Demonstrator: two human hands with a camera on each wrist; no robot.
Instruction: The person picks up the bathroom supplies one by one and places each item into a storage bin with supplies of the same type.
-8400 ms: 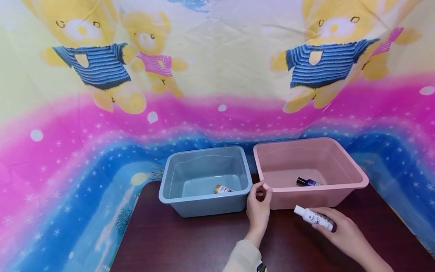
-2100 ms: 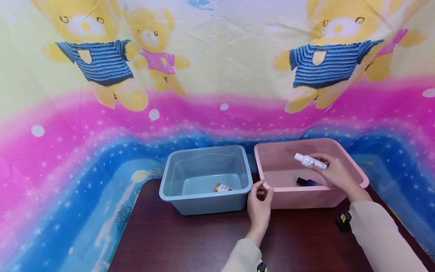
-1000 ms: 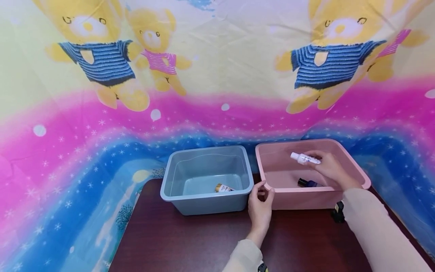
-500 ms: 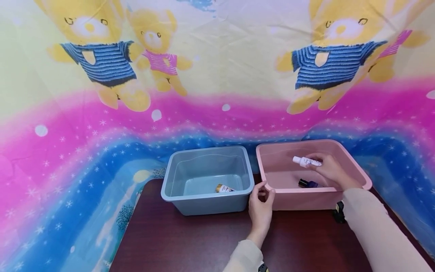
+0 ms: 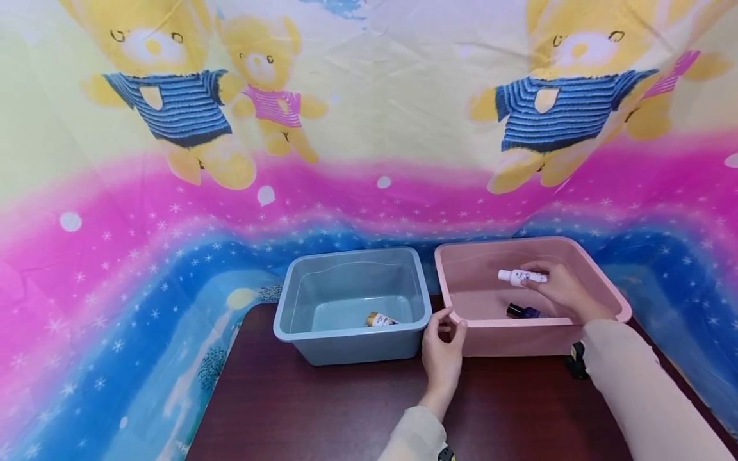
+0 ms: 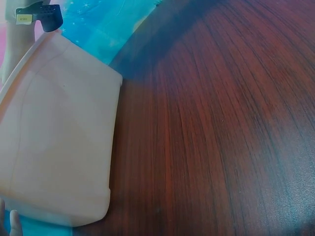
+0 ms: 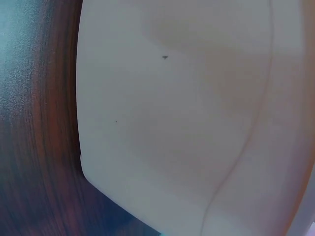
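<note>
In the head view my right hand (image 5: 556,285) holds a small white bottle (image 5: 521,278) inside the pink plastic basin (image 5: 536,325), above its floor. The bottle lies nearly level, its white cap pointing left. Below it, on the basin floor, rests a dark purple bottle (image 5: 521,311) with a black cap, partly hidden by the front rim. My left hand (image 5: 442,355) pinches the pink basin's front left corner with curled thumb and fingers. The left wrist view shows two of its fingertips (image 6: 15,223) beside the basin wall (image 6: 59,132). Only basin wall (image 7: 172,123) and tabletop fill the right wrist view.
Left of the pink basin stands a blue-grey basin (image 5: 352,334), with a small white bottle with a gold cap (image 5: 380,319) lying in it. Both basins sit on a dark wood table (image 5: 323,410). A bear-printed cloth (image 5: 369,128) hangs behind and at the sides.
My right hand has carried the white bottle from over the table in front into the pink basin; lately it has sunk slightly. The left hand stays at the corner.
</note>
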